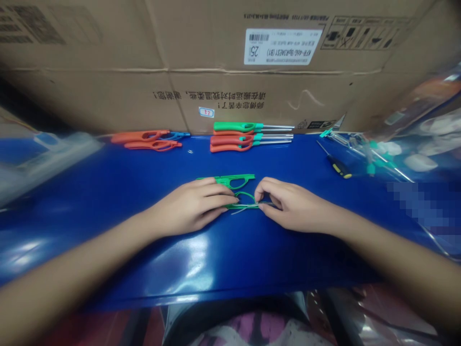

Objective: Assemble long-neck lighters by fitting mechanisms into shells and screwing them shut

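My left hand is closed over a green lighter shell half, holding it down on the blue table. Its fingers hide much of that shell. My right hand pinches a thin pale wire or tube at the shell's right end, thumb and index finger close together. What exactly lies between those fingertips is too small to make out fully. Just behind my hands lies another green lighter shell half, its trigger loop pointing right; my left fingers partly cover its left end.
Assembled lighters with metal barrels are stacked by the cardboard box. Orange shells lie to their left. A screwdriver, metal tubes with green parts and a clear plastic bag lie on the blue table.
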Action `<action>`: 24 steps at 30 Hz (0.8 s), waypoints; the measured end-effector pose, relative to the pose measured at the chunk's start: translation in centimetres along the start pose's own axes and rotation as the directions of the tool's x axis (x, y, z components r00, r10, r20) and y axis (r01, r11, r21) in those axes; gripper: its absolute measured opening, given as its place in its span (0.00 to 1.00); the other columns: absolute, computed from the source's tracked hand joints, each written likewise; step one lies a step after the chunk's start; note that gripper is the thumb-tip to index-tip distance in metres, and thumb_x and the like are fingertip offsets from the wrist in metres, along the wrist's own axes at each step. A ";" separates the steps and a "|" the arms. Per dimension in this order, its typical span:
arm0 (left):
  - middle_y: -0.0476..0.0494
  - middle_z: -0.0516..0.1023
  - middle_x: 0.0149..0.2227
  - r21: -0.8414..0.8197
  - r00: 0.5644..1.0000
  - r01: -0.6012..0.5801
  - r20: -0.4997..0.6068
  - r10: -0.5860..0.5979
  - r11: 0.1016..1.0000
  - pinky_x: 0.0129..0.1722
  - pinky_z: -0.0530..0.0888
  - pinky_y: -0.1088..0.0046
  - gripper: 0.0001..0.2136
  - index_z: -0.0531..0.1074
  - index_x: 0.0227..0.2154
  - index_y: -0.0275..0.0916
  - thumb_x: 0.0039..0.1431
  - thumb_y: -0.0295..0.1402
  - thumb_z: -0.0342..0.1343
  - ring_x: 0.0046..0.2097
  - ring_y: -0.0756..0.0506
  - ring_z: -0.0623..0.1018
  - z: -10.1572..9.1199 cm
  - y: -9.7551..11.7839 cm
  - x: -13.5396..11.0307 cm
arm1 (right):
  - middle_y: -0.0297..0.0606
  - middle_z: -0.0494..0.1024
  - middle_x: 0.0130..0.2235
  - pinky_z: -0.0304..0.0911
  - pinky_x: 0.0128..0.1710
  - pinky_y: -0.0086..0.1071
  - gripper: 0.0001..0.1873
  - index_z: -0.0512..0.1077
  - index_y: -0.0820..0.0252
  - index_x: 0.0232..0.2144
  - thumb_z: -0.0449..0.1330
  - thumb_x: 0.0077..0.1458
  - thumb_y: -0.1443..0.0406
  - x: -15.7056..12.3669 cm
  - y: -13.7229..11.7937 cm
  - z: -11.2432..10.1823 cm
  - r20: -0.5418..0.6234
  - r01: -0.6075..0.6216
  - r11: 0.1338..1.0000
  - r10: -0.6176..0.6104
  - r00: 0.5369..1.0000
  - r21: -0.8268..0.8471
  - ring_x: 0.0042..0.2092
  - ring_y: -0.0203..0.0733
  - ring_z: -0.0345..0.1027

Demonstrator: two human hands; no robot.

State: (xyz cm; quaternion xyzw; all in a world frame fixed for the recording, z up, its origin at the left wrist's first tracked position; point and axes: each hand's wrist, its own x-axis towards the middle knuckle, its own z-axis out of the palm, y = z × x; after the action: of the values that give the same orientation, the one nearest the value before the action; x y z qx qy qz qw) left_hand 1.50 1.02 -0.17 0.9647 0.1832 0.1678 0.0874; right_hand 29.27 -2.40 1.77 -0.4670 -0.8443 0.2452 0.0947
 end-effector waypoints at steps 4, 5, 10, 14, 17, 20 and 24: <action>0.44 0.77 0.55 0.009 0.999 -0.027 0.028 0.027 1.000 0.54 0.74 0.63 0.15 0.72 0.56 0.44 0.69 0.28 0.51 0.55 0.42 0.75 0.0 0.1 0.1 | 0.32 0.71 0.38 0.55 0.35 0.31 0.04 0.67 0.56 0.40 0.55 0.63 0.65 0.1 0.0 0.3 -0.022 -0.009 1.000 0.009 1.000 -0.002 0.32 0.35 0.61; 0.44 0.77 0.55 0.007 0.999 -0.032 0.033 0.032 0.999 0.54 0.73 0.63 0.15 0.72 0.56 0.44 0.69 0.28 0.51 0.55 0.42 0.75 -0.1 0.1 0.2 | 0.33 0.71 0.39 0.55 0.35 0.31 0.03 0.67 0.56 0.40 0.54 0.63 0.64 0.1 0.0 0.4 -0.033 -0.014 1.000 0.013 0.999 -0.007 0.32 0.35 0.61; 0.44 0.77 0.55 -0.004 0.999 -0.027 0.037 0.027 1.000 0.54 0.73 0.62 0.15 0.73 0.55 0.45 0.69 0.28 0.51 0.55 0.42 0.75 -0.1 0.1 0.2 | 0.33 0.73 0.44 0.57 0.38 0.31 0.05 0.68 0.55 0.42 0.54 0.64 0.65 0.0 0.1 0.5 -0.031 0.034 0.999 -0.035 0.999 -0.019 0.36 0.35 0.65; 0.43 0.77 0.55 -0.010 0.999 -0.029 0.030 0.029 1.000 0.53 0.73 0.63 0.15 0.73 0.54 0.45 0.68 0.27 0.51 0.54 0.42 0.75 0.0 0.1 0.3 | 0.33 0.73 0.44 0.58 0.39 0.31 0.05 0.69 0.55 0.42 0.55 0.64 0.65 -0.1 0.1 0.4 -0.015 0.052 0.999 -0.052 0.999 -0.015 0.39 0.36 0.66; 0.43 0.77 0.54 -0.016 0.999 -0.025 0.029 0.025 1.000 0.52 0.73 0.63 0.15 0.74 0.54 0.45 0.68 0.27 0.51 0.53 0.42 0.75 0.0 0.1 0.3 | 0.33 0.73 0.43 0.58 0.38 0.31 0.04 0.69 0.55 0.41 0.56 0.64 0.64 -0.1 0.0 0.3 -0.014 0.032 0.999 -0.032 0.999 -0.008 0.38 0.36 0.65; 0.42 0.77 0.54 -0.019 0.999 -0.024 0.030 0.025 1.000 0.52 0.73 0.63 0.14 0.74 0.54 0.44 0.69 0.27 0.51 0.53 0.42 0.75 0.0 0.2 0.3 | 0.33 0.73 0.41 0.57 0.36 0.31 0.04 0.68 0.55 0.41 0.56 0.64 0.63 0.0 0.0 0.3 -0.012 0.009 1.000 -0.009 1.000 -0.001 0.34 0.35 0.63; 0.42 0.77 0.54 -0.026 0.999 -0.020 0.030 0.021 0.999 0.52 0.73 0.63 0.14 0.74 0.53 0.44 0.69 0.28 0.50 0.53 0.42 0.75 0.0 0.1 0.3 | 0.32 0.72 0.34 0.56 0.35 0.32 0.04 0.66 0.56 0.41 0.53 0.65 0.63 0.0 -0.1 0.3 -0.036 -0.046 0.999 0.046 0.998 0.006 0.30 0.35 0.62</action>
State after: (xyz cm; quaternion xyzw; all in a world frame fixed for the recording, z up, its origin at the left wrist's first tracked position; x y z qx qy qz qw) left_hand 1.81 1.05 -0.01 0.9678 0.1698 0.1562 0.1008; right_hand 29.08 -2.50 1.51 -0.4903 -0.8309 0.2411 0.1055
